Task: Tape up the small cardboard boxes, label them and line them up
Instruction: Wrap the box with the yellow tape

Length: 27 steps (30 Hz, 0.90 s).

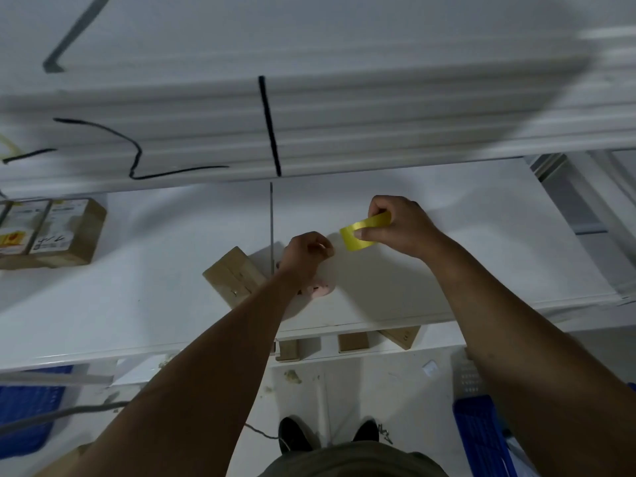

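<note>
From where I watched, the right hand (395, 228) gripped the yellow tape roll (361, 232), thumb on the outer face and fingers curled over the top edge. The roll hung in the air up and to the right of the open box (230, 273), which lay at an angle on the white table (447, 270). The left hand (306, 253) hovered just right of that box with its fingertips bunched together next to the roll. I judged it was pinching the free end of the tape, but no strip showed, so I could not tell what it held, if anything.

I took the roll for a light, stiff ring that was best held as it was, by the rim, leaving the sticky end to the other hand. The box looked light and fairly rigid, and likely to skid on the smooth tabletop, so I would have pressed down on its flaps while taping.

A pink thing (320, 289) lay just right of the box, half hidden by the left wrist. At least 2 labelled boxes (51, 232) sat side by side far to its left.
</note>
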{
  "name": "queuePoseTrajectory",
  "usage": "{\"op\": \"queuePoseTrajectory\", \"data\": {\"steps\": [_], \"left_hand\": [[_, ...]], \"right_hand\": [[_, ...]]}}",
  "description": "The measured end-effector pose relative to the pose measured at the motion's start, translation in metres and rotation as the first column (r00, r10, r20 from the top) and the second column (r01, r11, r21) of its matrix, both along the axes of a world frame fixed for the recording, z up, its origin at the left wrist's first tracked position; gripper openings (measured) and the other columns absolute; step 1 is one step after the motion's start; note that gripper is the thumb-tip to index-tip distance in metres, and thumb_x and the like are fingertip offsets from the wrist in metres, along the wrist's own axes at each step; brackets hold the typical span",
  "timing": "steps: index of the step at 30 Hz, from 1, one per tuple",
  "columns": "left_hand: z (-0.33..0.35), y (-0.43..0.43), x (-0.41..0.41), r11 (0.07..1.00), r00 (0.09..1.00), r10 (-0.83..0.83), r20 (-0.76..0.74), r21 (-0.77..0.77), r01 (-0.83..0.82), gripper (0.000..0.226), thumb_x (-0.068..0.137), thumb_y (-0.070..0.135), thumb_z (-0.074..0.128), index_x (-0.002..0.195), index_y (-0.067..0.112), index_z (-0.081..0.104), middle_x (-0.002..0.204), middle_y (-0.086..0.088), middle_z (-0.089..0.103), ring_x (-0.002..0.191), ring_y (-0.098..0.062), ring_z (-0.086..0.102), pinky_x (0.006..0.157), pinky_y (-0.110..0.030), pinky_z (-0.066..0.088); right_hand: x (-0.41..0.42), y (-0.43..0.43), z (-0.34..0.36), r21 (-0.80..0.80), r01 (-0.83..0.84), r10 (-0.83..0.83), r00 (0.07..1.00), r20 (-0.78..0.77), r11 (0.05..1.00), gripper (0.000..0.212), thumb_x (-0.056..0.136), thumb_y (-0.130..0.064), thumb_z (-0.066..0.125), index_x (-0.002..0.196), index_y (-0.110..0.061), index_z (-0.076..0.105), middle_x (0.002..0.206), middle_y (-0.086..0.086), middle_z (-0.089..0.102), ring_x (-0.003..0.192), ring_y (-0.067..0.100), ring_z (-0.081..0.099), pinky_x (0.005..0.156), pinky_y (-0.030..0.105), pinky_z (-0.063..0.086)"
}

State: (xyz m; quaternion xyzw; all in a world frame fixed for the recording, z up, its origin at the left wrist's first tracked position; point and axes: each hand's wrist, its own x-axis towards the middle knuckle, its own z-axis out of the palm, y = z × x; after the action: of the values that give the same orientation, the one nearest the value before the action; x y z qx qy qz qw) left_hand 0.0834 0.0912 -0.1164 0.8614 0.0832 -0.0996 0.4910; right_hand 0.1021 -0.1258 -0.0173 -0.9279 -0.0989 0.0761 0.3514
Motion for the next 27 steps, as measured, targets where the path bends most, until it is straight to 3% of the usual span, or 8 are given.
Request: {"op": "queuePoseTrajectory", "data": {"steps": [2, 6, 12, 15, 18, 22, 25, 27], "left_hand": [[0.0, 0.003, 0.001, 0.999, 1.0, 0.003, 0.026, -0.048, -0.001, 0.027, 0.089, 0.007, 0.077, 0.077, 0.03, 0.07, 0.075, 0.011, 0.069, 0.069, 0.005, 0.061, 0.061, -0.007, 0.043], [0.002, 0.011, -0.003, 0.994, 0.998, -0.002, 0.057, -0.113, 0.008, 0.016, 0.087, 0.001, 0.079, 0.085, 0.017, 0.074, 0.079, 0.004, 0.071, 0.065, 0.006, 0.062, 0.068, -0.009, 0.048], [0.04, 0.019, 0.011, 0.931, 0.976, 0.051, 0.213, -0.363, 0.03, 0.023, 0.083, -0.027, 0.061, 0.094, -0.009, 0.069, 0.084, -0.008, 0.07, 0.07, -0.002, 0.068, 0.071, -0.02, 0.056], [0.08, 0.03, 0.023, 0.956, 0.972, -0.13, 0.195, -0.235, 0.175, 0.02, 0.087, -0.011, 0.07, 0.095, 0.006, 0.077, 0.082, 0.004, 0.076, 0.073, -0.002, 0.07, 0.066, -0.02, 0.054], [0.111, 0.052, 0.018, 0.933, 0.94, -0.34, 0.025, -0.117, 0.34, 0.026, 0.092, 0.009, 0.077, 0.115, 0.021, 0.078, 0.093, 0.003, 0.08, 0.085, -0.008, 0.074, 0.061, -0.023, 0.048], [0.125, 0.077, -0.008, 0.926, 0.935, -0.347, -0.067, -0.179, 0.331, 0.038, 0.086, 0.008, 0.084, 0.121, 0.019, 0.075, 0.105, -0.001, 0.081, 0.099, -0.017, 0.077, 0.062, -0.025, 0.053], [0.125, 0.099, -0.029, 0.938, 0.937, -0.333, -0.101, -0.135, 0.319, 0.039, 0.083, 0.011, 0.087, 0.119, 0.02, 0.078, 0.11, 0.004, 0.079, 0.093, -0.01, 0.076, 0.067, -0.02, 0.057], [0.122, 0.117, -0.041, 0.96, 0.949, -0.275, -0.152, -0.091, 0.264, 0.038, 0.081, 0.013, 0.089, 0.117, 0.022, 0.078, 0.11, 0.003, 0.078, 0.089, -0.015, 0.076, 0.067, -0.018, 0.057]], "right_hand": [[0.0, 0.002, 0.004, 0.014, -0.004, 0.004, 1.0, 0.005, 1.0, 0.036, 0.077, -0.036, 0.088, 0.076, -0.018, 0.056, 0.074, -0.006, 0.054, 0.071, 0.015, 0.049, 0.063, 0.033, 0.037], [-0.004, 0.005, 0.007, 0.014, -0.005, 0.005, 1.0, 0.021, 1.0, 0.036, 0.077, -0.035, 0.087, 0.078, -0.017, 0.057, 0.074, -0.006, 0.054, 0.071, 0.015, 0.049, 0.063, 0.033, 0.037], [-0.002, 0.002, 0.031, 0.107, 0.06, -0.071, 0.993, 0.099, 0.992, 0.038, 0.069, -0.046, 0.078, 0.075, -0.016, 0.056, 0.071, -0.007, 0.055, 0.068, 0.009, 0.05, 0.062, 0.028, 0.037], [0.008, -0.009, 0.049, 0.214, 0.045, -0.059, 0.997, 0.059, 0.976, 0.036, 0.069, -0.045, 0.076, 0.069, -0.021, 0.05, 0.068, -0.008, 0.047, 0.068, 0.012, 0.046, 0.065, 0.032, 0.032], [0.013, -0.014, 0.053, 0.283, 0.009, -0.014, 1.0, 0.015, 0.959, 0.04, 0.066, -0.05, 0.074, 0.065, -0.022, 0.045, 0.068, -0.007, 0.039, 0.069, 0.012, 0.039, 0.068, 0.035, 0.025], [0.014, 0.001, 0.044, 0.325, -0.041, 0.055, 0.998, -0.035, 0.945, 0.038, 0.069, -0.049, 0.069, 0.067, -0.022, 0.044, 0.067, -0.01, 0.035, 0.069, 0.011, 0.038, 0.07, 0.035, 0.024], [0.013, 0.021, 0.032, 0.313, -0.092, 0.115, 0.992, -0.056, 0.945, 0.041, 0.072, -0.053, 0.071, 0.068, -0.023, 0.043, 0.066, -0.014, 0.036, 0.067, 0.007, 0.039, 0.067, 0.034, 0.025], [0.012, 0.036, 0.026, 0.292, -0.095, 0.12, 0.99, -0.07, 0.952, 0.048, 0.075, -0.06, 0.074, 0.069, -0.024, 0.041, 0.066, -0.014, 0.035, 0.066, 0.006, 0.038, 0.065, 0.034, 0.025]]}}
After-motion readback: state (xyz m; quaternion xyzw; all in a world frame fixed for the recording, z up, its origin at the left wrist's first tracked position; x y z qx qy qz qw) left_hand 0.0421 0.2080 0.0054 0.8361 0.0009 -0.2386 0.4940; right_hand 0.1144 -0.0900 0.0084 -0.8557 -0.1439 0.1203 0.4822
